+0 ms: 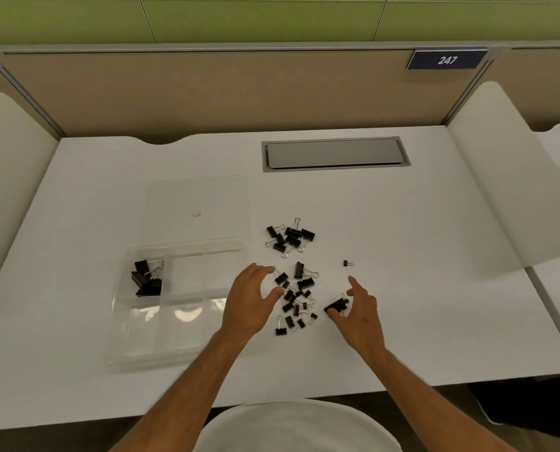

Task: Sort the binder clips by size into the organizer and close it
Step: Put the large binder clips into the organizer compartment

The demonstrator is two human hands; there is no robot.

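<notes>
A clear plastic organizer (141, 353) lies open on the white desk, its lid (197, 197) folded back behind it. Several large black binder clips (146, 278) fill its back left compartment. Loose black clips lie to its right: a far cluster (290, 237), a nearer scattered pile (296, 301), and one tiny clip (347, 263) apart. My left hand (250, 301) hovers at the pile's left edge, fingers spread and relaxed, holding nothing. My right hand (360, 309) pinches a large clip (336, 305) at the pile's right side, index finger extended.
A grey cable hatch (335, 154) is set into the desk at the back. Beige partition panels stand behind and at both sides. White curved dividers (513, 177) flank the desk. A number plate reading 247 (447, 59) is on the back panel.
</notes>
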